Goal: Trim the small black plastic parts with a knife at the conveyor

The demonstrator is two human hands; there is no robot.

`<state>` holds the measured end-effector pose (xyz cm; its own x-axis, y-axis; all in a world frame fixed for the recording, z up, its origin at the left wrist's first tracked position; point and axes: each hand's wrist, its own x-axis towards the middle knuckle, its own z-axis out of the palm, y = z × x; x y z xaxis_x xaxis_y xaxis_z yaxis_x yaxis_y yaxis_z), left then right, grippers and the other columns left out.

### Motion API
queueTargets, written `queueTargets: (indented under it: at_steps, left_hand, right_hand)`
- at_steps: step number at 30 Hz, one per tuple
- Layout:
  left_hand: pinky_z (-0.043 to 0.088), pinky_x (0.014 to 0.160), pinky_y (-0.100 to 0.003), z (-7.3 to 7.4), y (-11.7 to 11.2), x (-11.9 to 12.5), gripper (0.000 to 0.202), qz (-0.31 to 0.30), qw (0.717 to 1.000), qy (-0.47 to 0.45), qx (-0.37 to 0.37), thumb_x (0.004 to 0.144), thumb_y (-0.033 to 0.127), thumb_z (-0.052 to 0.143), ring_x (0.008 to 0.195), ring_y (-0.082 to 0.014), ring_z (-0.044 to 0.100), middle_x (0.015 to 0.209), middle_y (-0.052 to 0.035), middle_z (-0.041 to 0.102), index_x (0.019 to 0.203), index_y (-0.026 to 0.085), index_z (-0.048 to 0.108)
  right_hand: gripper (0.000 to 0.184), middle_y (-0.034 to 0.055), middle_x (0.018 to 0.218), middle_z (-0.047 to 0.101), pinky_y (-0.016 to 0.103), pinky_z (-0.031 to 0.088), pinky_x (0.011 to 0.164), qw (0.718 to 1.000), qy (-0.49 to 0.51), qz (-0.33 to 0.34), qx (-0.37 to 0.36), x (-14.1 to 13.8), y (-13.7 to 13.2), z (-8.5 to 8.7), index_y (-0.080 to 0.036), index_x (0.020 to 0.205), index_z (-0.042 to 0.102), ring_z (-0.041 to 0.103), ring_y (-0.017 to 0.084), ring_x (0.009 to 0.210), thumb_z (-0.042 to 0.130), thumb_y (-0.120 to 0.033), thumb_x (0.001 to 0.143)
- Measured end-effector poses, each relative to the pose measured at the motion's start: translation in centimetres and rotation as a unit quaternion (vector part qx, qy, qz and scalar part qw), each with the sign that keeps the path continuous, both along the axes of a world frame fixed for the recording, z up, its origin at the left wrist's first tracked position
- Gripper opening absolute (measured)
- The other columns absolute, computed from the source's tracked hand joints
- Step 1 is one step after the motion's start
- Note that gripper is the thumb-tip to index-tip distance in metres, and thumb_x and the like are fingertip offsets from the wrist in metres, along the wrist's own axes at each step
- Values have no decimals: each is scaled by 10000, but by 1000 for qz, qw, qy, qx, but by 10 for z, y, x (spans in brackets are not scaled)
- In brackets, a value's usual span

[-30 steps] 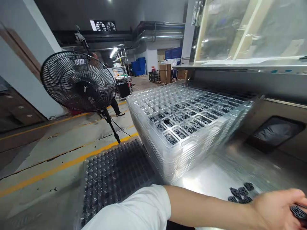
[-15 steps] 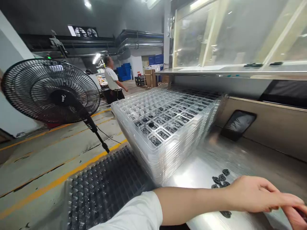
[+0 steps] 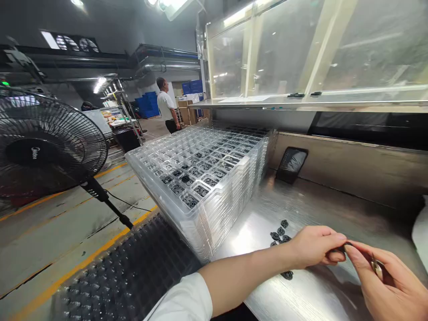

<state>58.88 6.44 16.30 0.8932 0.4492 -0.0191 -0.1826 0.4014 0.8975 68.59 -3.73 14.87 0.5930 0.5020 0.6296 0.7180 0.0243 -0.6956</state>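
My left hand (image 3: 316, 246) reaches across the steel worktop (image 3: 321, 209) with its fingers pinched on a small dark part that I cannot make out clearly. My right hand (image 3: 384, 281) meets it at the lower right, its thumb and fingers closed on the same small piece. Several small black round parts (image 3: 280, 234) lie loose on the worktop just behind my left wrist, and one more black part (image 3: 286, 275) lies below it. A stack of clear plastic trays (image 3: 203, 178) stands to the left, its near pockets holding black round parts.
A black tray of filled pockets (image 3: 133, 272) sits low at the worktop's left end. A black standing fan (image 3: 43, 142) is on the floor at left. A person in a white shirt (image 3: 166, 107) stands far back. A glass-fronted machine housing (image 3: 317, 53) rises behind the worktop.
The view has swung to the right. My left hand has drawn in and my right hand has come into view; both now meet over the small part.
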Motion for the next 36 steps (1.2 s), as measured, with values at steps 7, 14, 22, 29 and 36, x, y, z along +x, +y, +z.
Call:
queueTargets:
  at_steps: [7, 14, 22, 29, 36]
  left_hand:
    - [137, 451, -206, 6, 1, -5, 620, -29, 999, -20, -18, 639, 681, 797, 424, -43, 270, 524, 90, 428, 857, 204, 467]
    - [134, 448, -189, 6, -9, -5, 560, -19, 1000, -9, -13, 750, 627, 792, 440, -36, 243, 541, 101, 384, 951, 163, 552]
    - [162, 440, -188, 2, -8, -5, 488, 46, 997, -52, -24, 801, 562, 779, 425, -45, 271, 539, 91, 406, 1003, 164, 582]
    - [171, 461, -190, 5, -9, -6, 439, 76, 995, -62, -27, 859, 551, 737, 450, -53, 263, 545, 83, 386, 1019, 170, 589]
    - [178, 472, -187, 6, -13, -8, 398, 77, 995, -62, -16, 886, 529, 710, 473, -59, 262, 550, 75, 374, 1009, 167, 598]
  right_hand:
    - [298, 69, 873, 719, 402, 485, 631, 998, -14, 59, 18, 2, 1, 5, -308, 957, 744, 617, 222, 666, 616, -577, 956]
    - [227, 56, 984, 717, 350, 527, 799, 994, 22, 96, 44, 1, -1, -4, -242, 1072, 717, 669, 214, 913, 589, -420, 1012]
    - [343, 67, 1009, 654, 340, 480, 804, 998, -3, 67, 7, -1, -9, -2, -221, 1094, 681, 626, 214, 929, 484, -500, 1067]
    - [379, 38, 845, 630, 314, 410, 711, 994, -54, 74, -61, -5, -10, -3, -219, 885, 623, 586, 180, 772, 412, -450, 1098]
    - [368, 25, 807, 640, 311, 379, 692, 992, -95, 55, -70, -6, -10, -3, -220, 870, 608, 575, 173, 735, 393, -409, 1101]
